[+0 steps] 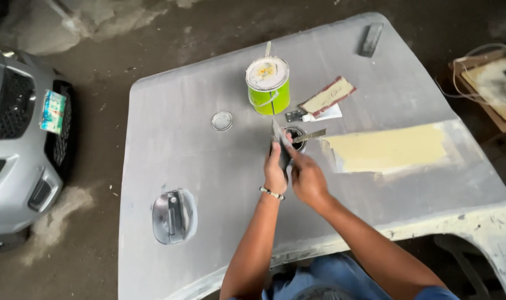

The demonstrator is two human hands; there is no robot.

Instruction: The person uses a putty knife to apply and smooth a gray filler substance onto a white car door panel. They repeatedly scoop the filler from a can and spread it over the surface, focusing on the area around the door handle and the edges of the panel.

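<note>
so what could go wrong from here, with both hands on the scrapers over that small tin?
1. The left hand and right hand work thin metal scrapers close together; a slip could nick a finger.
2. The small dark tin sits just beyond the hands on the grey car panel; a push could tip it.
3. A loose round lid and the green can stand nearby; filler could drip onto the sanded surface.

Grey sanded car panel (197,166) with pale yellow filler patch (389,149), lime-green can (269,86), white bead bracelet (272,193), silver car (14,150)
</note>
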